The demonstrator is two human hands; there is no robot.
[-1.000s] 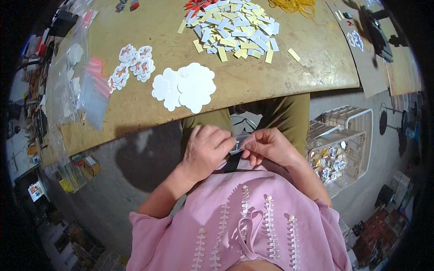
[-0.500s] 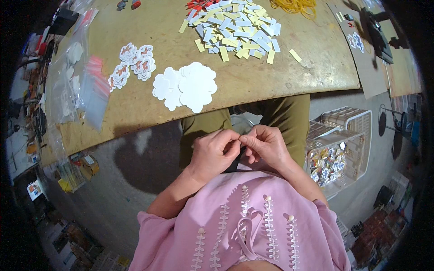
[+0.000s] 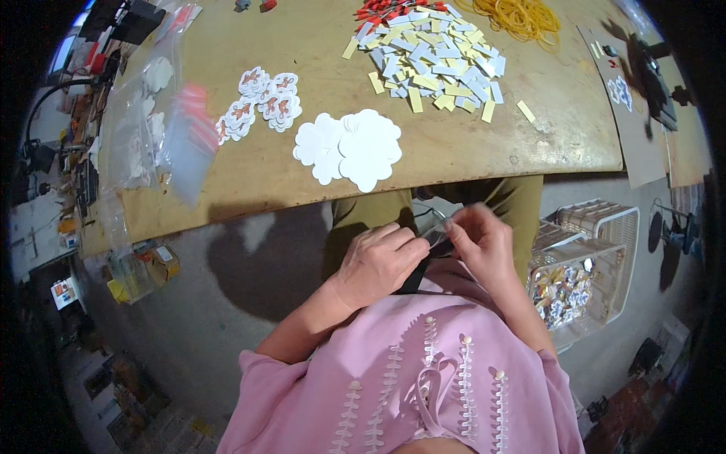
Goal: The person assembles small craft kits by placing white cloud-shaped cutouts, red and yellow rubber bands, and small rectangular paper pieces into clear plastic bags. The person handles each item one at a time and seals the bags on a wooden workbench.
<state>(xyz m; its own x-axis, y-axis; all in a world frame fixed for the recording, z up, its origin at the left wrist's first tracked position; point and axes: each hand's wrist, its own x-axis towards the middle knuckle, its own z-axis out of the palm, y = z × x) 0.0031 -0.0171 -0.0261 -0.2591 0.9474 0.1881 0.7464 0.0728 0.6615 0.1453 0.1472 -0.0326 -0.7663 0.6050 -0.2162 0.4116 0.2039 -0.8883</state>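
Observation:
My left hand (image 3: 382,261) and my right hand (image 3: 482,246) are held above my lap, in front of the table's near edge. The left fingers are curled and pressed together; what lies in them, if anything, is hidden. Beside it the right hand is bent in a pinch, its fingers partly blurred, and I cannot make out what is between them. A small gap separates the two hands. On the table nearest them lie white cloud-shaped cut-outs (image 3: 369,150), stacked and overlapping. Left of these are stacks of small printed cut-outs (image 3: 281,110).
A heap of yellow and pale blue strips (image 3: 435,64) lies farther back, with red pieces (image 3: 386,10) and yellow rubber bands (image 3: 522,19) behind. Clear plastic bags (image 3: 189,155) cover the table's left. White plastic baskets (image 3: 605,219), one holding wrapped cut-outs (image 3: 561,291), stand at right.
My hands, touching at the fingertips before, have come apart. The right hand has risen and turned away from the left. The whole view has shifted, moving the table things rightward in the picture.

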